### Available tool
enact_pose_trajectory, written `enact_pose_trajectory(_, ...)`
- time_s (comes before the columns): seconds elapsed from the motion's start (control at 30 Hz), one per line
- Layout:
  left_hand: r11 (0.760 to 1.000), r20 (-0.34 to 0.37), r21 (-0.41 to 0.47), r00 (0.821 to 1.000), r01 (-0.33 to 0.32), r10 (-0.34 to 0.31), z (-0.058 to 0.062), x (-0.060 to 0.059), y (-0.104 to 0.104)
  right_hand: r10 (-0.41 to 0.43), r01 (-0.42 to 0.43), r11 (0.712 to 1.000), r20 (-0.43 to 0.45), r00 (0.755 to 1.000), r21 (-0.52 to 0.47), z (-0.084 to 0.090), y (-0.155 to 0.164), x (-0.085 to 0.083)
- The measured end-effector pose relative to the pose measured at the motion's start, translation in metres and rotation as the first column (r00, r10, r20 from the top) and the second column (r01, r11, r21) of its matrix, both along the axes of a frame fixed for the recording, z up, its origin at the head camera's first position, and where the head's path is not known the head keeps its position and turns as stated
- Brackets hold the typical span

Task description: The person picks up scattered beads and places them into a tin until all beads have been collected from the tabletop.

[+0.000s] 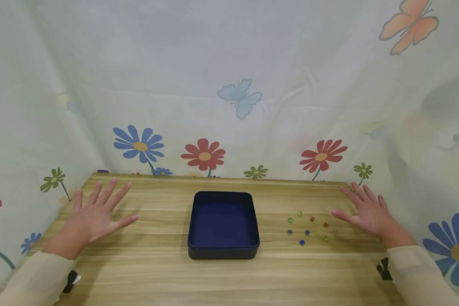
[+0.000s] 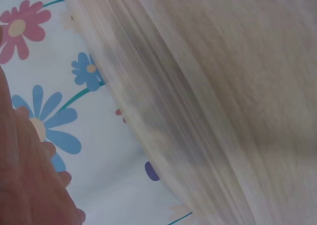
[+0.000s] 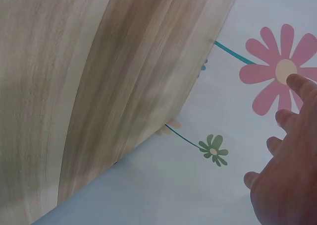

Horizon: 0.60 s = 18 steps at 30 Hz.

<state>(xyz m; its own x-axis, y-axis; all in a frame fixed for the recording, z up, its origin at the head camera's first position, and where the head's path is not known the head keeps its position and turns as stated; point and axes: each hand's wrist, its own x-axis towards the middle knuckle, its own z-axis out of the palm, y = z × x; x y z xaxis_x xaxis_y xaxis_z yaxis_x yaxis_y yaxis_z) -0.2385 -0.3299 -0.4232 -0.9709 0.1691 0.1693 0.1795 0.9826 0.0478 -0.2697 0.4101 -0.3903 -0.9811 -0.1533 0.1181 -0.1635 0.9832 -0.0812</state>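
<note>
The marbles point(image 1: 307, 226) are small glass spheres scattered loosely at the right of centre in the head view, on the wooden table point(image 1: 229, 272). Eight are visible: two green at the upper left of the group, two orange-red to their right, three blue along the lower left, and one olive-green at the lower right. None touch each other. All lie apart from the tray and apart from either hand.

The right hand point(image 1: 367, 212) lies flat on the table at the right of the frame, palm down, fingers straight and spread, grasping nothing. Its thumb tip is near the rightmost orange marble without touching it. In the right wrist view the fingers point(image 3: 292, 116) appear straight at the lower right, against the flowered cloth.

The dark blue square tray point(image 1: 223, 248) sits at the centre of the frame, just left of the marbles. It has rounded corners and low walls.

The left hand point(image 1: 93, 214) rests flat at the left of the frame, palm down, fingers splayed, holding nothing, well apart from the tray. The left wrist view shows only its edge at the lower left.

A pale cloth backdrop point(image 1: 229, 85) printed with flowers and butterflies fills the upper frame and both sides.
</note>
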Motion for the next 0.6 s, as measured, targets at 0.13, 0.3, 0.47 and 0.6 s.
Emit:
enact_pose_trajectory(0.13,1.000,-0.010,-0.001,1.000,0.002,-0.002,0.0000,0.0004,0.0018,0.004,-0.004,1.000,-0.012,1.000,-0.003,-0.0023,-0.0003,-0.0005)
enact_pose_trajectory(0.3,1.000,-0.014,0.009,1.000,0.003,-0.003,0.0005,0.0024,0.0058,0.014,-0.014,1.000,-0.022,1.000,-0.009,-0.0027,-0.0021,0.0000)
enact_pose_trajectory(0.47,1.000,-0.031,0.020,0.999,0.010,-0.009,-0.0018,0.0044,0.0088,0.033,-0.034,0.999,-0.031,0.999,-0.020,-0.0024,-0.0030,0.0036)
enact_pose_trajectory(0.6,0.999,-0.039,0.037,0.999,0.015,-0.013,-0.0040,0.0066,0.0105,0.049,-0.050,0.998,-0.047,0.998,-0.027,-0.0031,-0.0032,0.0069)
